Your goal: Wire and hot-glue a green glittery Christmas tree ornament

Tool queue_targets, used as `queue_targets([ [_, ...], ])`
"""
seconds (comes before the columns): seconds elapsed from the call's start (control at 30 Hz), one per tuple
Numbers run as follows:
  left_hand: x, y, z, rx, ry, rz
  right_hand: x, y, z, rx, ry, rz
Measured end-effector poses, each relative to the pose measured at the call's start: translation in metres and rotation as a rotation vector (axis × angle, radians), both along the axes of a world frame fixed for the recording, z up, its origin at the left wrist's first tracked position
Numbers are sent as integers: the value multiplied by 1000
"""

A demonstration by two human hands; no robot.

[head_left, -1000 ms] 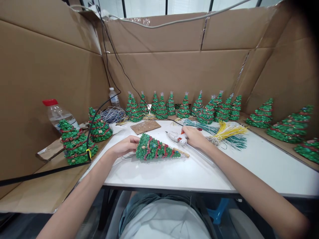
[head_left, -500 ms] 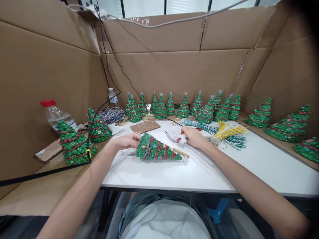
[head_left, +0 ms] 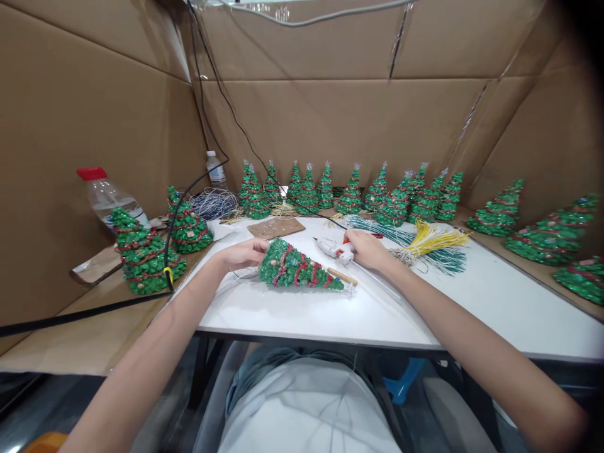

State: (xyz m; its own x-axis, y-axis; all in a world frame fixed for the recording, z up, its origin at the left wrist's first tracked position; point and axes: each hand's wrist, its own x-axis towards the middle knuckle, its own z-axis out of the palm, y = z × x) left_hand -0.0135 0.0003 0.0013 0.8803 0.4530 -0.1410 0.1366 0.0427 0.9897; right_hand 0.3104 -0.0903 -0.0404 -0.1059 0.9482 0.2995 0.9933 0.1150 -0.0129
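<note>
A small green Christmas tree with red garland lies on its side on the white table, tip pointing right. My left hand grips its wide base, fingers curled round the rim. My right hand is closed round the handle of a white glue gun, whose nozzle points left just beyond the tree. A thin wooden stick lies beside the tree's tip.
A row of finished trees stands along the back cardboard wall, more at right and left. Bundles of green and yellow wire, a cardboard piece, coiled wire, two water bottles and a black cable lie around.
My left hand slid up around the tree's base and tipped it slightly. The camera tilted downward. My right hand stayed on the glue gun.
</note>
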Motion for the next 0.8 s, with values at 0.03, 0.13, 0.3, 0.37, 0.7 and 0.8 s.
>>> queue_targets([
  [0.03,0,0,0,7,6,3,0,0,0,-1,-1,-1],
  [0.13,-1,0,0,20,18,12,1,1,-1,-2,-1,-10],
  [0.3,-3,2,-1,47,24,21,2,1,-1,0,8,-11],
  [0.37,-3,2,-2,49,25,23,2,1,-1,-2,12,-7],
  [0.7,-4,4,-5,54,15,30,4,3,-2,-7,28,8],
  [0.8,-4,4,-5,51,15,25,4,3,-2,-6,32,10],
])
